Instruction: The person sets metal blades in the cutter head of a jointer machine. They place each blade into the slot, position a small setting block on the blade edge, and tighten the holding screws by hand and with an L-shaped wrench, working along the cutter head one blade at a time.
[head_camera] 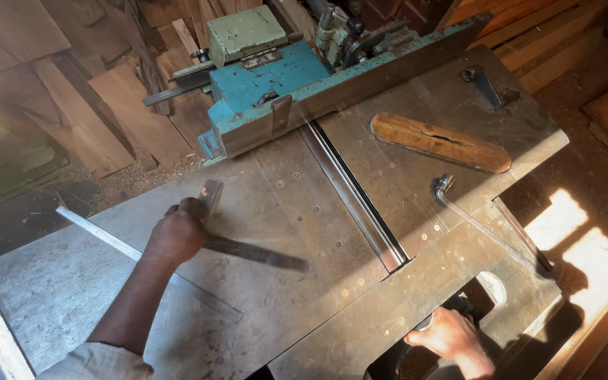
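1. Wooden boards (100,105) lean at the far left, with sawdust on the floor (117,186).
2. The left hand (177,232) is clenched on a dark metal bar (255,253) lying on the grey steel desk (58,281).
3. A slot (353,193) crosses the desk below the blue fence (318,91).
4. A wooden block (439,142) and a crank handle (483,225) lie further right.
5. The right hand (452,336) grips something under the desk's edge; what it is cannot be told.
6. Sunlight falls on the floor at the right.

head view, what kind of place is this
Most likely a woodworking shop: a heavy metal machine table with a blue-green fence, stacked planks behind it, and sawdust on the floor.
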